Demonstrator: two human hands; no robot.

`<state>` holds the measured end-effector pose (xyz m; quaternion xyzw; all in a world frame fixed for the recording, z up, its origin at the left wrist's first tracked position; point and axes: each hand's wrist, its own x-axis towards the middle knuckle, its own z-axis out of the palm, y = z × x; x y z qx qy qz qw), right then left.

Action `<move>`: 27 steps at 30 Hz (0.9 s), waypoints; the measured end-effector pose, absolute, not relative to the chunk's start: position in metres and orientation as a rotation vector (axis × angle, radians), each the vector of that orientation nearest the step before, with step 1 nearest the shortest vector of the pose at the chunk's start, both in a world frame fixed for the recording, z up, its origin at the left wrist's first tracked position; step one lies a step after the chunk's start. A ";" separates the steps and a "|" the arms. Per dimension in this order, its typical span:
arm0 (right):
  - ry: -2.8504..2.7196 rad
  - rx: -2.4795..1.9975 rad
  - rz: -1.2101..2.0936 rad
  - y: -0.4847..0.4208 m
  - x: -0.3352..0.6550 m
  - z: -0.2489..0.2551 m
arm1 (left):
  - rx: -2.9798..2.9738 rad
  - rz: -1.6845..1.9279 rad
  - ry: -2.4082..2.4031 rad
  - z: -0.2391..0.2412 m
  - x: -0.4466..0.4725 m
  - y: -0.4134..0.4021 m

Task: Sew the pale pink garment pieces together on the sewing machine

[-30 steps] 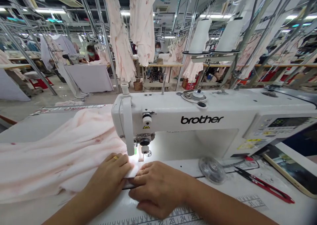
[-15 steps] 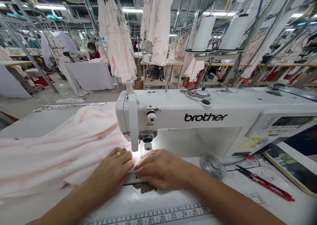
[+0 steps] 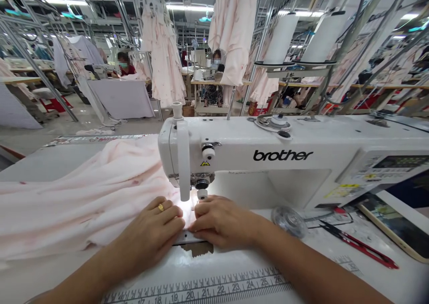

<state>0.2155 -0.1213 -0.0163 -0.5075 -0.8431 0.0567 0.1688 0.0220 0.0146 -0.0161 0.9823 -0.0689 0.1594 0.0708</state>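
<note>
A white Brother sewing machine point(image 3: 284, 154) stands across the table. Pale pink fabric point(image 3: 77, 201) lies spread to its left, its edge running under the lit needle area point(image 3: 197, 196). My left hand point(image 3: 152, 232), with a gold ring, lies flat on the fabric edge just left of the needle, fingers together and pressing down. My right hand point(image 3: 221, 221) presses the fabric edge just right of the needle, fingers curled down. The fingertips of both hands almost meet at the presser foot.
Red-handled snips point(image 3: 358, 246) and a clear bobbin disc point(image 3: 288, 221) lie to the right on the table, a phone point(image 3: 395, 226) beyond them. A ruler scale point(image 3: 201, 288) runs along the near table edge. Pink garments hang overhead; other people sit at far tables.
Both hands have slid forward toward the needle with the fabric edge, the right hand the most. The view has shifted slightly left and down.
</note>
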 end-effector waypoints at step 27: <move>-2.451 -1.467 0.045 -0.121 0.216 -0.014 | 3.085 0.694 -0.317 -0.027 0.021 0.008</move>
